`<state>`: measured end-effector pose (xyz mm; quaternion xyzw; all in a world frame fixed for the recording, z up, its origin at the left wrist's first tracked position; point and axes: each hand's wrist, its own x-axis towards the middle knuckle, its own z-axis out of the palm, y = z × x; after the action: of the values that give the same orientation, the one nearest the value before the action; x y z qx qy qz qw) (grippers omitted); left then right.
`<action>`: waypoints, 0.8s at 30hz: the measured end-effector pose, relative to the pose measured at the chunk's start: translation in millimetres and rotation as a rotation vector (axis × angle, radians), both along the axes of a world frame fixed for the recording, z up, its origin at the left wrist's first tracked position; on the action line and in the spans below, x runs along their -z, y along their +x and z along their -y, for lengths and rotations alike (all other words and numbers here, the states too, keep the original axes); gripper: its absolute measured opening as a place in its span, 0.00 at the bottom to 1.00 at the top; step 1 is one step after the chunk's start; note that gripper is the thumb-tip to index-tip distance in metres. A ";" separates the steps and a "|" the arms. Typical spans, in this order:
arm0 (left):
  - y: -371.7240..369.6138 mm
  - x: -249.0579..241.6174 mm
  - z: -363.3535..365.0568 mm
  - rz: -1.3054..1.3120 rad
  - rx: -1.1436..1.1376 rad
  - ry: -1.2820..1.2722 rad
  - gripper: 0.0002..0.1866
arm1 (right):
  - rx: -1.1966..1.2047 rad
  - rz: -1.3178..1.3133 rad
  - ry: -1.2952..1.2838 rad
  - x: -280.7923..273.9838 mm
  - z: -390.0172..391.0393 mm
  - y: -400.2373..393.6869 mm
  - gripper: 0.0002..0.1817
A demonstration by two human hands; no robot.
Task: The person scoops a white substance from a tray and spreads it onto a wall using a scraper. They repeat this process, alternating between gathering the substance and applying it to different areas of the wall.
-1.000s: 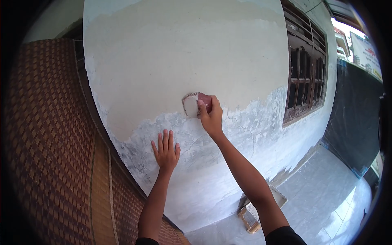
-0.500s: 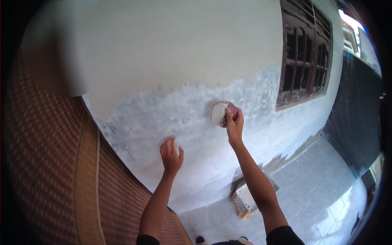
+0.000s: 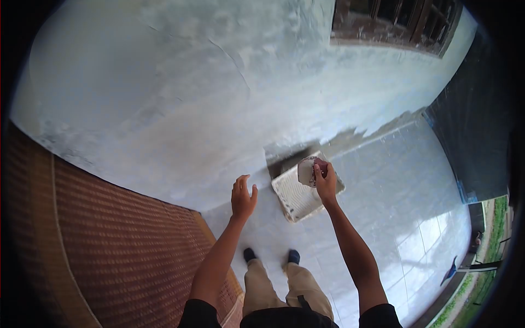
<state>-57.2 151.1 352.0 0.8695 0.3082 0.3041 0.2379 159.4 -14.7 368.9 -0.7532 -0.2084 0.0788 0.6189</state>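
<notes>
My right hand [image 3: 326, 183] grips the reddish-brown part of a rounded tool or brush [image 3: 308, 173] whose pale face is coated with white. From my view it overlaps the upper part of a white, ribbed paint tray [image 3: 298, 198] on the floor; whether they touch I cannot tell. My left hand [image 3: 244, 198] is held up left of the tray, fingers apart, with nothing in it. Behind both hands is the wall [image 3: 180, 115], patchy white and grey.
A brown window frame [image 3: 394, 41] is set in the wall at upper right. Woven brown matting [image 3: 131, 246] lies along the left. Dark sheeting [image 3: 465, 131] stands at right. My feet [image 3: 272, 255] rest on the grey floor [image 3: 377, 202].
The view has tilted down, bringing the tray and my legs into fuller view. My right hand has moved from in front of the wall to over the tray, still holding the tool.
</notes>
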 end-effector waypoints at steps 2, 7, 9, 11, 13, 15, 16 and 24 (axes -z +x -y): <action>3.4 49.0 23.1 -0.048 0.019 -0.076 0.21 | 0.026 0.008 -0.136 34.2 26.1 -1.1 0.13; 11.4 171.8 66.1 -0.039 0.008 -0.353 0.22 | 0.020 -0.033 -0.339 120.9 64.6 5.5 0.12; 15.1 210.1 79.6 -0.043 -0.013 -0.454 0.22 | -0.013 -0.008 -0.390 156.6 73.3 11.3 0.11; 21.8 246.9 94.0 -0.047 -0.039 -0.552 0.23 | -0.038 0.012 -0.432 191.5 78.7 16.2 0.11; 32.3 274.4 105.8 -0.008 -0.123 -0.796 0.25 | -0.065 0.082 -0.456 223.9 79.8 21.7 0.10; 42.6 303.9 115.4 0.018 -0.153 -0.842 0.25 | -0.070 0.138 -0.439 247.4 77.4 29.0 0.09; 47.3 318.2 118.6 0.061 -0.181 -0.869 0.26 | -0.075 0.210 -0.402 257.0 75.6 33.4 0.09; 74.7 366.1 128.2 0.115 -0.225 -1.133 0.30 | -0.080 0.446 -0.487 302.3 51.5 88.3 0.09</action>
<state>17.5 22.8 -14.1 0.5505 0.4999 0.1620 0.6487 247.7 -66.2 66.7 -0.8690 -0.3432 -0.0161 0.3562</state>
